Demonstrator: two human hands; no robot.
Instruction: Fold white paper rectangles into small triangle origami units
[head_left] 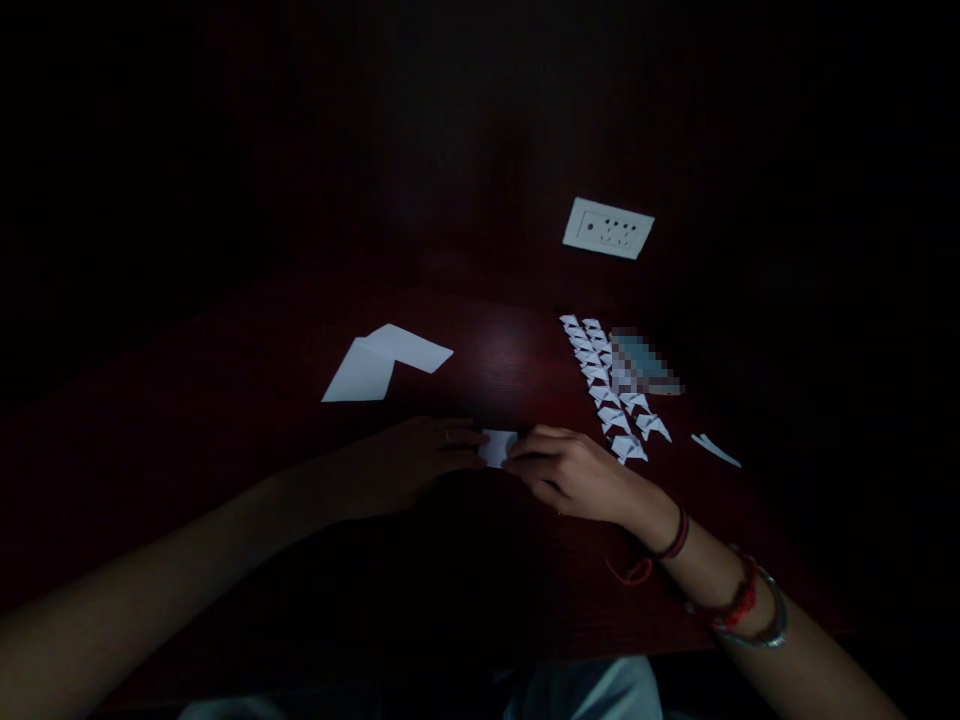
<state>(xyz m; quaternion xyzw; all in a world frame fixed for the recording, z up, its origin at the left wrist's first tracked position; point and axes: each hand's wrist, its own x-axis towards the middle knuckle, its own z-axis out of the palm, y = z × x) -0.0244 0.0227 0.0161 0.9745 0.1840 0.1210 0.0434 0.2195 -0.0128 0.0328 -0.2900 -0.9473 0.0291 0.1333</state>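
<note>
A small white paper piece lies on the dark red table, pinched from both sides. My left hand has its fingers pressed together on the paper's left edge; a ring shows on one finger. My right hand curls its fingers onto the paper's right edge, and bangles and red threads circle that wrist. To the right, several small folded white paper pieces lie in two rows.
Two larger white paper sheets lie overlapping at the table's middle left. A white socket plate sits on the dark wall behind. A blurred-out object rests beside the folded pieces, and a thin paper strip lies farther right.
</note>
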